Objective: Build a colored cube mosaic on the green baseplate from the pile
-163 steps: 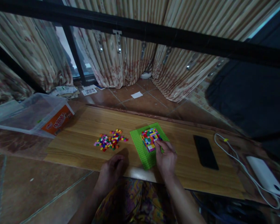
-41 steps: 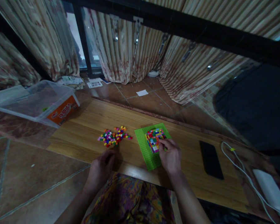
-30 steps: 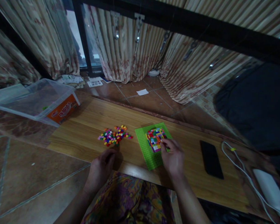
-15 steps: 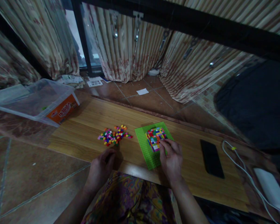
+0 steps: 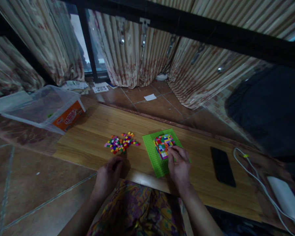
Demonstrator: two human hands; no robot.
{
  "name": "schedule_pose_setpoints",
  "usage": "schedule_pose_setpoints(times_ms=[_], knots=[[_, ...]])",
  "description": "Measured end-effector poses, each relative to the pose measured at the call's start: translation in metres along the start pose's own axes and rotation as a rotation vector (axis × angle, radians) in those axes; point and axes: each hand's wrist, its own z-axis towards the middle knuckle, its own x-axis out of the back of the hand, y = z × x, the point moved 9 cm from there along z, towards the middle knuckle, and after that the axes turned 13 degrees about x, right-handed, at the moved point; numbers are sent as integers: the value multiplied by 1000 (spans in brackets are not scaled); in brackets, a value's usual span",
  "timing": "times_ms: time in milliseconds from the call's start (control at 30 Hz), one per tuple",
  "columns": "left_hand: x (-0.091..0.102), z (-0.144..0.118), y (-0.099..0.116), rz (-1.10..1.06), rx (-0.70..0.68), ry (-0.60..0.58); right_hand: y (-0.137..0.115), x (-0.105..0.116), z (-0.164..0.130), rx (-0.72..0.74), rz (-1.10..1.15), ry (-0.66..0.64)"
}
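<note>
A green studded baseplate (image 5: 151,149) lies on the wooden table, bearing a block of small multicoloured toy bricks (image 5: 162,144). Over the near right part of that block is my right hand (image 5: 179,162), thumb and forefinger pinched together at the bricks. Whatever sits between those fingertips is too small to make out. Left of the plate, a loose pile of small coloured bricks (image 5: 118,144) is spread on the wood. My left hand (image 5: 110,173) rests at the table's front edge just below the pile, its fingers curled closed; their inside is hidden.
A clear plastic box (image 5: 41,105) with an orange label stands at the table's left end. To the right lie a black phone (image 5: 222,166), a white cable (image 5: 254,172) and a white power bank (image 5: 285,198). The wooden table (image 5: 88,137) borders a tiled floor.
The view has shifted very slightly. Both hands keep nearly the same places and poses, and the bricks look unchanged.
</note>
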Motion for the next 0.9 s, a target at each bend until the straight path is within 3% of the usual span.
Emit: schedule_pose_setpoints(times_ms=[133,267,467,633,900], knots=[[-1,-1,1,-12,0,-20,-6,9,0,7,13,56],[-2,-3,1,-40,-5,-38,-32,9,-4,29,74,120],[3,-9,-5,-118,12,-17,-94,-55,-5,116,302,-116],[4,-11,-8,-172,24,-37,-120,-99,9,89,300,-251],[5,-10,-7,-200,76,-63,-132,-114,22,88,168,-321]])
